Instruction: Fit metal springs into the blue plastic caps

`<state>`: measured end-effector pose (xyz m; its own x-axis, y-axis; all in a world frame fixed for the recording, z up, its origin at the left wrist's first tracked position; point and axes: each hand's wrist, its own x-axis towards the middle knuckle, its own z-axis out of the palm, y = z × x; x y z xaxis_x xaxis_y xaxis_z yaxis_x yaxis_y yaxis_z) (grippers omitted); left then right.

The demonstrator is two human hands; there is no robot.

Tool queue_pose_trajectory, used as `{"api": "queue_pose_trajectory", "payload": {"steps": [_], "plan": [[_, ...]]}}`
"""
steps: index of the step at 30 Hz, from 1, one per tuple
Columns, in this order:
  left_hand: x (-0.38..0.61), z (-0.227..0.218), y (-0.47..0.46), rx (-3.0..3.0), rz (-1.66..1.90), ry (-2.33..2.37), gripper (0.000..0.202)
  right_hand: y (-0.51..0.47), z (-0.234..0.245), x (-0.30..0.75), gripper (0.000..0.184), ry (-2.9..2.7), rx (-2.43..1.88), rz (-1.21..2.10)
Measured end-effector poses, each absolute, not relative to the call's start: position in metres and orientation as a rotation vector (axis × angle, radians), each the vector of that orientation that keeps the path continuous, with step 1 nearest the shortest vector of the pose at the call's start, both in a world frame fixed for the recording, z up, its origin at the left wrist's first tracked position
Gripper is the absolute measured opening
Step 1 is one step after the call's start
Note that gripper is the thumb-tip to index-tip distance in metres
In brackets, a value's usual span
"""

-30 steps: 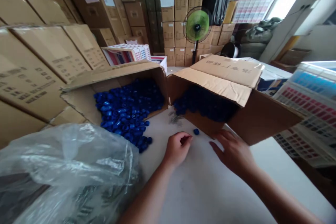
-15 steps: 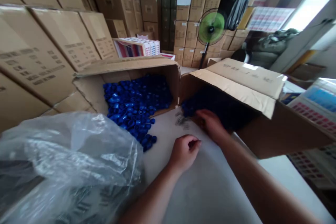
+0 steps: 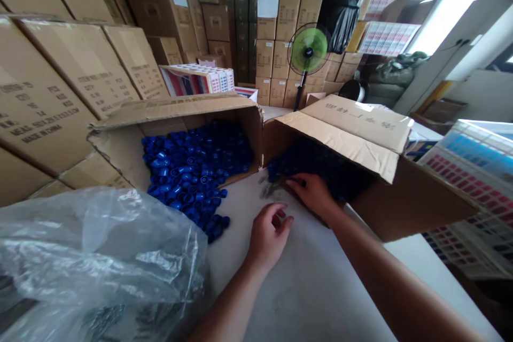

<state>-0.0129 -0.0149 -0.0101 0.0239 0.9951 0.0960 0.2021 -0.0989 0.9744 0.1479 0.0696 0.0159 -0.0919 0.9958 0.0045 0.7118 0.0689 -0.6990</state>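
My left hand (image 3: 269,235) is over the white tabletop (image 3: 304,283), its fingers curled loosely, with a gap between thumb and fingertips and nothing visible in them. Farther forward, my right hand (image 3: 315,195) reaches to the front of the right carton, beside a small pile of thin grey metal pieces (image 3: 269,188) that look like springs. Its fingertips are pinched together; whatever they hold is too small to make out. Blue plastic caps (image 3: 180,176) spill from the left carton (image 3: 176,105) onto the table. More blue caps (image 3: 296,156) lie inside the right carton (image 3: 340,133), in shadow.
A clear plastic bag (image 3: 100,246) with grey metal pieces inside covers the left front. Stacked cartons (image 3: 76,64) rise on the left and at the back. A green fan (image 3: 308,51) stands behind the table. Plastic crates (image 3: 465,171) flank the right side.
My left hand's thumb and fingers have parted from a closed pinch. My right hand stays by the small metal pile. The view has shifted slightly.
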Motion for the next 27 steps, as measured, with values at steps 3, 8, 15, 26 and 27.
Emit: {"api": "queue_pose_trajectory", "payload": {"steps": [3, 8, 15, 26, 27], "plan": [[-0.014, -0.009, -0.011, 1.33, 1.336, 1.235, 0.05, 0.039, 0.019, 0.14, 0.065, -1.529, -1.403, 1.39], [-0.015, -0.002, -0.015, 1.414, 1.348, 1.155, 0.037, 0.009, 0.003, 0.126, 0.065, -1.211, -1.244, 1.747], [-0.025, 0.0, -0.004, 0.941, 1.497, 1.135, 0.033, 0.012, -0.008, 0.143, 0.053, -1.559, -1.552, 1.101], [-0.024, -0.009, 0.006, 0.485, 1.614, 1.043, 0.031, 0.013, -0.015, 0.113, 0.034, -2.108, -1.791, 0.589], [-0.024, -0.007, 0.005, 0.433, 1.578, 1.02, 0.028, 0.014, -0.016, 0.113, 0.033, -2.076, -1.772, 0.605]]}}
